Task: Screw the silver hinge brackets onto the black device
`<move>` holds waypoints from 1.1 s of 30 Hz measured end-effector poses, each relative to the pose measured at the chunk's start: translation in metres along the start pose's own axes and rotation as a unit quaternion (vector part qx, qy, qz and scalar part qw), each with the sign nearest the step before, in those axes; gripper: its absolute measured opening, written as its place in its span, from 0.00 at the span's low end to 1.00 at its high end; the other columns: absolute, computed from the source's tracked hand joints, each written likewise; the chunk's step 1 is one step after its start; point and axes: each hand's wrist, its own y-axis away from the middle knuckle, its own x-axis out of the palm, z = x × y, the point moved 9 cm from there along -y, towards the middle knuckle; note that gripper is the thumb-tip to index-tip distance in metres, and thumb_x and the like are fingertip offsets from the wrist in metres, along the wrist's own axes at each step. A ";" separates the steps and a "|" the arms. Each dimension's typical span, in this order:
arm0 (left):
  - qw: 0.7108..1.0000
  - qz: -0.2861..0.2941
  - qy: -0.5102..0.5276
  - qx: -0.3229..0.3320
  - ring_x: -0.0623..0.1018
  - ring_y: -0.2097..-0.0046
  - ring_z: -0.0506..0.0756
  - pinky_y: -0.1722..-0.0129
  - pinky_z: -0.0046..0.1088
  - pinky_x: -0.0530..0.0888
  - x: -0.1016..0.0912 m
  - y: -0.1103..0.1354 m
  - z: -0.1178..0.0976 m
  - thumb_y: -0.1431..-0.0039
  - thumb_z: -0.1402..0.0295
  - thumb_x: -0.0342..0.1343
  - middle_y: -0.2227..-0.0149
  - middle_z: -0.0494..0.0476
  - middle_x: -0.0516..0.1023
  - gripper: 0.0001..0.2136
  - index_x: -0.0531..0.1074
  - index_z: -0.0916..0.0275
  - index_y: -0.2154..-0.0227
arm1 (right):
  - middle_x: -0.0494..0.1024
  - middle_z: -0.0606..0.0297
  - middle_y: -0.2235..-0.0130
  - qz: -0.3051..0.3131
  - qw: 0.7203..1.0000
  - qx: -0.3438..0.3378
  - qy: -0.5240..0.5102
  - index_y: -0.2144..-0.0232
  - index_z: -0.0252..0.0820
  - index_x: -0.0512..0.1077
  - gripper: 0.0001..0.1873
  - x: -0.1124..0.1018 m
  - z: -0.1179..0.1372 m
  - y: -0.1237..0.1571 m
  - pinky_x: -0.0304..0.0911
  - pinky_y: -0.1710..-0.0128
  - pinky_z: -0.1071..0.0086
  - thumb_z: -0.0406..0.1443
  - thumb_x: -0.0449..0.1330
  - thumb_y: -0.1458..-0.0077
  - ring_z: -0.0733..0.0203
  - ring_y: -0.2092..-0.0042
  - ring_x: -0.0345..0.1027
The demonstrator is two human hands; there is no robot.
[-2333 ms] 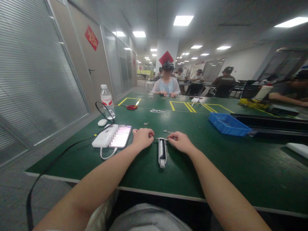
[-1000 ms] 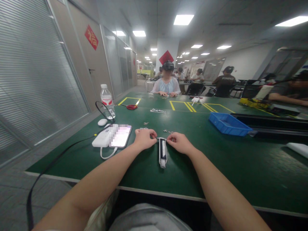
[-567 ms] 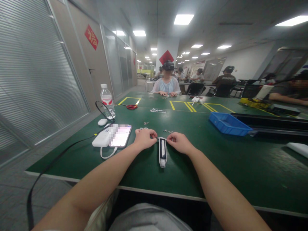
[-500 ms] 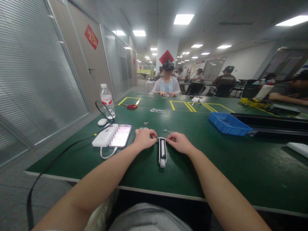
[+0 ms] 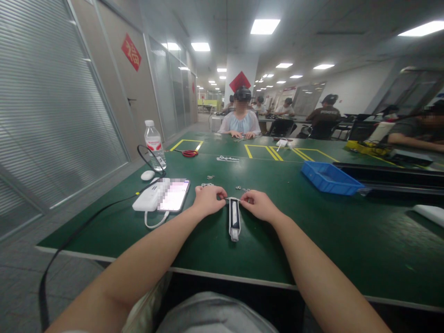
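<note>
A narrow black-and-white strip-shaped object (image 5: 235,217) lies lengthwise on the green table (image 5: 333,240), with a pale cord or edging along its sides. At its far end my left hand (image 5: 211,200) pinches a small end from the left; what exactly lies between the fingertips is too small to make out. Opposite it, my right hand (image 5: 259,204) pinches at the right corner of the same far end. Just beyond the hands are small metal pieces (image 5: 238,188), and another small metal piece (image 5: 210,177) rests farther left.
To the left are a phone (image 5: 176,196), a white power bank (image 5: 147,199) with cables and a water bottle (image 5: 154,145). Red-handled scissors (image 5: 190,153) lie beyond. A blue tray (image 5: 329,178) stands at the right. A person (image 5: 240,120) sits across the table.
</note>
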 end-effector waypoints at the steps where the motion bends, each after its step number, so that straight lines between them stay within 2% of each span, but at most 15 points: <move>1: 1.000 0.001 -0.002 0.002 0.74 0.61 0.55 0.51 0.40 0.58 0.000 0.000 0.000 0.53 0.69 0.54 0.67 0.49 0.78 0.09 0.75 0.56 0.68 | 0.70 0.65 0.73 0.001 1.000 0.000 0.000 0.72 0.39 0.75 0.08 0.000 0.000 0.000 0.55 0.70 0.71 0.34 0.56 0.49 0.65 0.71 0.60; 20: 0.999 0.024 -0.017 0.028 0.74 0.59 0.57 0.51 0.41 0.58 0.007 0.000 -0.005 0.49 0.64 0.54 0.65 0.52 0.79 0.10 0.77 0.55 0.65 | 0.70 0.65 0.73 0.001 1.000 -0.007 -0.003 0.72 0.39 0.75 0.08 0.001 0.000 0.000 0.56 0.70 0.71 0.34 0.56 0.49 0.65 0.71 0.60; 25: 0.999 0.026 -0.020 0.032 0.74 0.59 0.57 0.52 0.41 0.58 0.008 0.000 -0.006 0.50 0.65 0.54 0.65 0.52 0.79 0.10 0.76 0.56 0.65 | 0.70 0.65 0.73 0.004 1.000 -0.008 -0.001 0.72 0.39 0.75 0.08 0.001 0.000 0.000 0.56 0.70 0.72 0.34 0.56 0.49 0.65 0.71 0.60; 33: 0.999 0.007 0.011 0.032 0.74 0.61 0.55 0.52 0.40 0.60 0.006 0.001 -0.005 0.53 0.69 0.54 0.63 0.51 0.79 0.15 0.73 0.57 0.60 | 0.71 0.64 0.73 0.001 1.000 -0.004 -0.006 0.72 0.39 0.75 0.07 0.000 0.001 0.000 0.56 0.70 0.71 0.33 0.56 0.49 0.65 0.71 0.60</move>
